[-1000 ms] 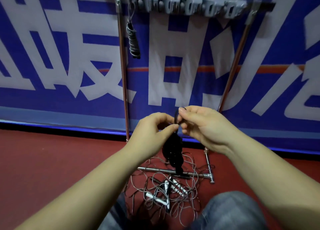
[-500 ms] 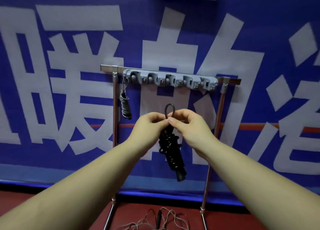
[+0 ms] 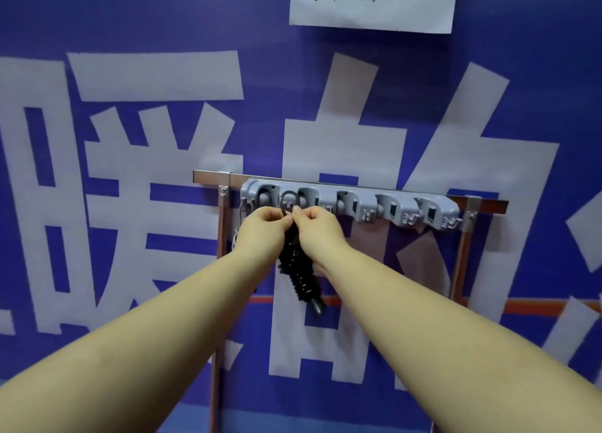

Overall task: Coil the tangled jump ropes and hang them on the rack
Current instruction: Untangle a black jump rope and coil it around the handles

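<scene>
Jump rope: black coiled bundle point(image 3: 298, 271) hangs between the two wrists, handle end pointing down; its top loop point(image 3: 289, 201) sits against the grey hook strip, whereas half a second ago it was well below the strip.
Left hand: point(image 3: 262, 225) fingers curled, pinching the base of the loop from the left.
Right hand: point(image 3: 317, 225) fingers curled, pinching the same spot from the right, fingertips touching the left hand's.
Hook strip: grey plastic holder row point(image 3: 374, 206) on the rack; the loop lies between its first and second holders (whether it has caught on a hook, cannot tell).
Rack: metal frame point(image 3: 222, 233), larger in view than before.
Other rope: grey bundle point(image 3: 235, 237) mostly hidden behind the left hand.
Banner: blue with white characters point(image 3: 146, 171); paper sign point(image 3: 371, 2) above.
</scene>
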A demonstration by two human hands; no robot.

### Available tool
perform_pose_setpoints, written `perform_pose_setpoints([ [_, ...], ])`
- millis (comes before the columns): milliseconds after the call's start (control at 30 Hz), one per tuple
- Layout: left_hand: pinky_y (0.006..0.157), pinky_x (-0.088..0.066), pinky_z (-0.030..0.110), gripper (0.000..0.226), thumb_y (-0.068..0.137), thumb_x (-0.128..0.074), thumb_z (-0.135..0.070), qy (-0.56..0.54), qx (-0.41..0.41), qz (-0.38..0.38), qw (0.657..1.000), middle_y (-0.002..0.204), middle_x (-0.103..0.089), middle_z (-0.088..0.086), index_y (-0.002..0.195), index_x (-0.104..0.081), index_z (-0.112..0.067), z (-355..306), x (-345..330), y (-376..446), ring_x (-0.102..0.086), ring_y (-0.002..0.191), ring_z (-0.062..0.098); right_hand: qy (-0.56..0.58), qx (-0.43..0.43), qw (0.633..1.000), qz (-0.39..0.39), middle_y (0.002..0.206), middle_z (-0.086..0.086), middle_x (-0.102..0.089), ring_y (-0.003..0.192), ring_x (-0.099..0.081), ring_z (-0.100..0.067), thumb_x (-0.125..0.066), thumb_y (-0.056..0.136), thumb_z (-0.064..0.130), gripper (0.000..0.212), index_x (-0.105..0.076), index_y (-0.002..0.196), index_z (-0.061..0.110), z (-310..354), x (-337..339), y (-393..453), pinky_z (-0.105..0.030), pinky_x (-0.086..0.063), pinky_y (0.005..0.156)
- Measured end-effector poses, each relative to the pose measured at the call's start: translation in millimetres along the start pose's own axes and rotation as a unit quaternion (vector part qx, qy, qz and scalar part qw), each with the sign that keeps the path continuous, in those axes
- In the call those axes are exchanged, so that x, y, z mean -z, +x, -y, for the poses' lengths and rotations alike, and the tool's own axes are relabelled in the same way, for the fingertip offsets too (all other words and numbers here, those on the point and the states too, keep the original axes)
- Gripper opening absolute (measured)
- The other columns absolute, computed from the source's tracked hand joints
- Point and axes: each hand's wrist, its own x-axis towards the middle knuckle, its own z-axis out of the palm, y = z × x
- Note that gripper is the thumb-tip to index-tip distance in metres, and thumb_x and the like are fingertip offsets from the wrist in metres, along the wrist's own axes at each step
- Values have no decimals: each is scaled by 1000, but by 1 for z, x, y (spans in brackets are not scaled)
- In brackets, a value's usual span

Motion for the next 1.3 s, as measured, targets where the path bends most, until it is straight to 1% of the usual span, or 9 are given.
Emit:
perform_pose_setpoints([
  [67,55,-39,23,11,91,-58,-16,-2,15,-15,1000,72,-62,-1,87,-66,-10,12,-2,17,-53,64,13,-1,-20,1000,-16,92,-8,-63,91,-59,-27,-48,95,30,27,-55,74,14,-5,-13,18,-35,-46,83],
  [133,56,-42,24,13,91,-57,-15,-21,36,-17,999,75,-63,3,91,-68,-8,22,-4,31,-55,65,16,-51,-24,998,-20,87,-9,-60,87,-56,-27,-46,97,30,36,-51,64,16,-11,-21,33,-30,-42,75],
  [300,51,-39,22,12,93,-55,-11,-52,65,-12,996,71,-61,2,89,-67,-9,31,-10,57,-53,59,14,-145,-67,987,-25,124,-18,-57,112,-55,-33,-39,99,36,44,-59,117,0,-16,-32,68,-27,-39,78],
  [600,46,-45,10,19,93,-55,-4,-37,100,16,994,93,-64,8,109,-65,-2,43,-3,51,-56,65,7,-159,-70,984,24,119,-19,-61,109,-56,-33,-41,99,30,40,-60,116,-1,-33,-34,62,-31,-42,83],
  [733,63,-43,8,42,91,-52,4,5,99,59,993,115,-60,11,132,-52,-4,32,3,38,-57,84,8,-143,-64,985,73,101,-15,-57,90,-50,-24,-44,97,30,26,-59,106,11,-24,-29,46,-34,-44,86],
  [833,84,-36,21,53,91,-52,1,50,85,75,992,142,-47,9,142,-42,-10,18,7,25,-50,115,16,-118,-77,986,85,106,-10,-57,99,-54,-23,-50,95,29,37,-53,126,10,-11,-18,31,-40,-44,99],
  [967,83,-38,23,49,88,-54,0,65,54,97,992,132,-56,8,136,-50,-11,2,11,1,-53,103,13,-109,-59,989,75,129,-9,-58,117,-55,-25,-55,92,27,40,-53,128,10,5,0,4,-42,-43,102],
  [1167,85,-42,26,37,89,-57,-6,76,43,110,990,127,-58,7,125,-57,-15,-14,23,-55,-55,114,20,-72,-56,995,48,122,-12,-61,112,-58,-26,-57,91,22,31,-59,119,7,8,30,-66,-41,-47,99],
  [1300,71,-47,23,34,92,-53,-5,76,43,121,989,115,-62,6,124,-57,-12,-9,30,-103,-58,95,17,-61,-66,994,57,111,-6,-64,104,-61,-22,-57,91,21,18,-62,107,14,-8,40,-120,-35,-50,91],
])
